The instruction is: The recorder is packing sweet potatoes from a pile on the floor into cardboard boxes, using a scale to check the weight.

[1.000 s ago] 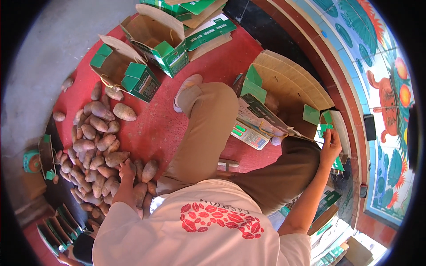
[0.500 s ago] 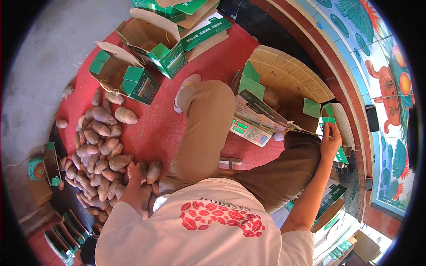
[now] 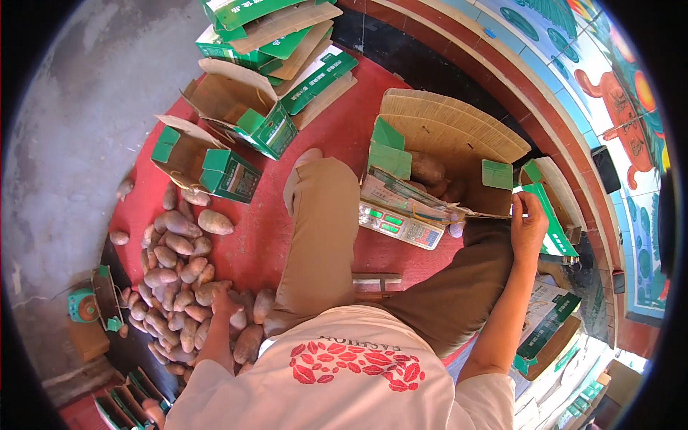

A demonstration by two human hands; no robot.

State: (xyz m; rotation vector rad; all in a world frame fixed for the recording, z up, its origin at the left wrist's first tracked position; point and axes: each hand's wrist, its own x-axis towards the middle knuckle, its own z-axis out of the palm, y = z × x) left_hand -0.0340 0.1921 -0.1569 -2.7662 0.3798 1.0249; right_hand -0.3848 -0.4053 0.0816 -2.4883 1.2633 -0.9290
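Observation:
My left hand (image 3: 226,305) lies on the right side of a pile of sweet potatoes (image 3: 174,244), its fingers curled against a sweet potato (image 3: 208,293); the fingertips are partly hidden. At the right, my right hand (image 3: 529,226) pinches the near right edge of an open cardboard box (image 3: 451,118). Several sweet potatoes (image 3: 428,169) show inside that box, partly behind its near wall. Under the box's near side a digital scale (image 3: 412,231) with lit green displays sticks out.
Two open green-and-brown boxes (image 3: 233,175) stand beyond the pile, before a stack of flattened cartons (image 3: 315,79). Another carton (image 3: 548,211) is right of my right hand. My knees flank the scale on the red mat (image 3: 315,251). A tiled wall (image 3: 566,115) curves along the right.
The whole view has shifted. The box's near wall now leans lower, so more sweet potatoes show inside. My right hand stays at its edge; my left hand stays on the pile.

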